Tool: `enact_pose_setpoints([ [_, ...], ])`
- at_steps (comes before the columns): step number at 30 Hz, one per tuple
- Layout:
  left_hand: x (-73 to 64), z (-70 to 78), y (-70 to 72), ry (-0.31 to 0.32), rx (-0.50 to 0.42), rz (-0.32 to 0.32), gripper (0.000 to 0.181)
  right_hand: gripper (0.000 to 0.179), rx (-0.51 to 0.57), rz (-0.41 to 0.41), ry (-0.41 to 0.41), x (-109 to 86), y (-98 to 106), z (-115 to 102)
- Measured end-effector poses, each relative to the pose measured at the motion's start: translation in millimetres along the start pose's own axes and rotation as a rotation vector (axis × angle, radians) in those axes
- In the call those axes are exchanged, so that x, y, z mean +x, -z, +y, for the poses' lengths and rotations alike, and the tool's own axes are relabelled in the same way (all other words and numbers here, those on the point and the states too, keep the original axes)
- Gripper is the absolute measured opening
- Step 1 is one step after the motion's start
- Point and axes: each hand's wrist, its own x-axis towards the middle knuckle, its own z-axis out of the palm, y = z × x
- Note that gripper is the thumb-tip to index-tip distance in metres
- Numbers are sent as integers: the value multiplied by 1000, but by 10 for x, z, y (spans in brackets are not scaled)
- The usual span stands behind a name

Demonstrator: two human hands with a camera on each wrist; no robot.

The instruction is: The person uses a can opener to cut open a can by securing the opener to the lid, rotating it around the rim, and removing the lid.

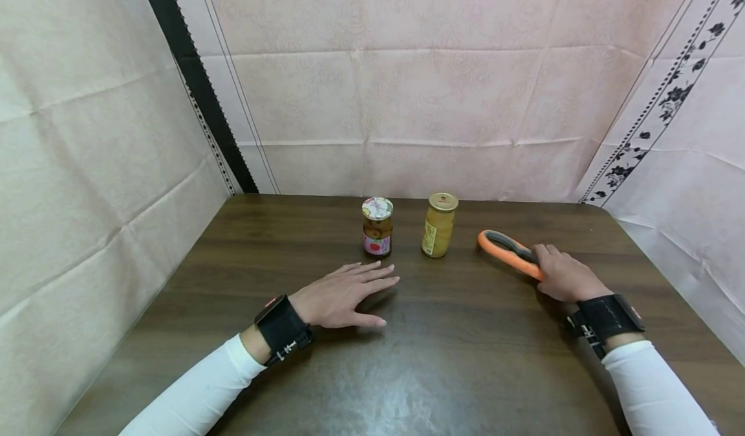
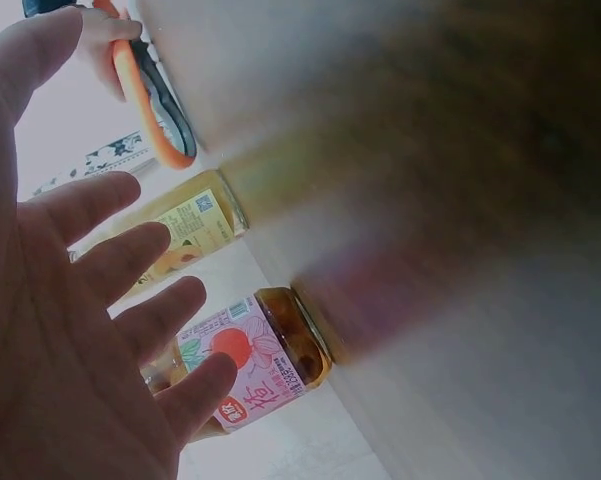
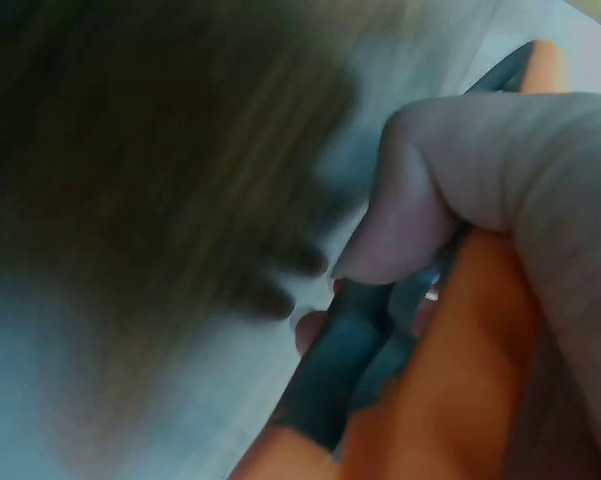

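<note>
My left hand (image 1: pixel 343 295) hovers low over the table in front of the jars, palm down with fingers spread, holding nothing. Just past its fingertips stands a short jar (image 1: pixel 377 229) with a patterned white lid, a pink label and dark contents. To the right of it is a taller jar (image 1: pixel 440 226) with a gold lid and yellow contents. Both stand upright with lids on. My right hand (image 1: pixel 566 274) grips an orange and dark grey jar opener (image 1: pixel 505 252) by its near end. The opener's looped end points left toward the taller jar, and its grey inner side shows between my fingers (image 3: pixel 410 220).
A dark brown wooden table (image 1: pixel 407 365) lies under everything. Pale cloth (image 1: pixel 419 99) hangs behind the back edge and along both sides. Each wrist carries a black strapped device, such as the left wrist camera band (image 1: pixel 281 328).
</note>
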Motion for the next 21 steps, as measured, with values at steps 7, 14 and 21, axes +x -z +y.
enact_pose_setpoints([
  [7, -1, -20, 15, 11, 10, 32, 79, 41, -6, 20, -26, -34, 9, 7],
  [14, -2, -27, 36, 48, -26, 37, 76, 45, -29, 63, -49, -42, 60, 4],
  [21, -10, -64, 49, 70, -28, 46, 73, 46, -3, 152, -44, -21, 130, -75],
])
